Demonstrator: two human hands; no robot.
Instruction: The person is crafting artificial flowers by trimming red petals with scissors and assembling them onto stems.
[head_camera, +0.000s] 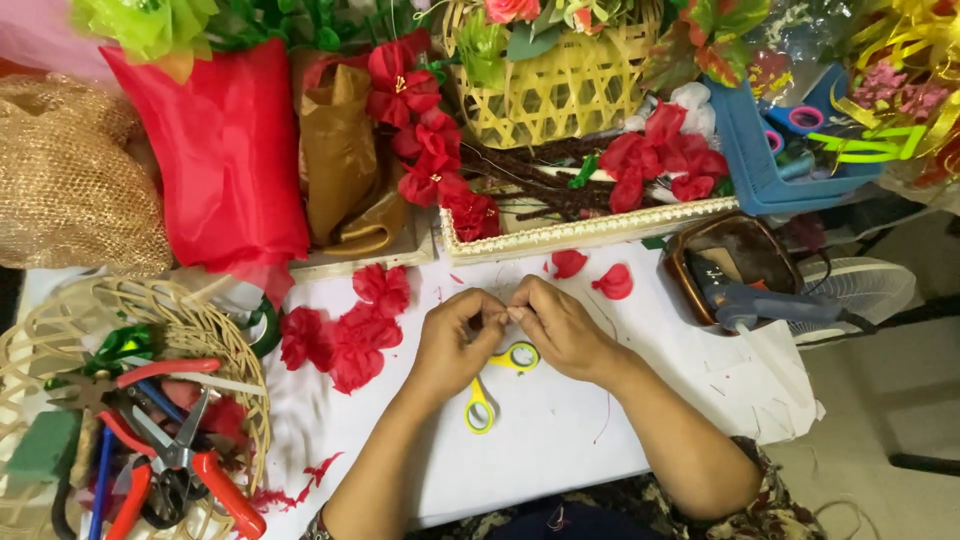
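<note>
Red petals (345, 335) lie piled at centre-left, more loose above, while left hand (455, 340) and right hand (560, 325) pinch something tiny together over yellow scissors (495, 385).

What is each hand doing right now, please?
Left hand: fingertips pinched shut on something too small to make out.
Right hand: fingertips pinched at the same spot; what it holds cannot be told.

Yellow-handled scissors (497, 385) lie flat on the white table, partly hidden beneath the hands.
</note>
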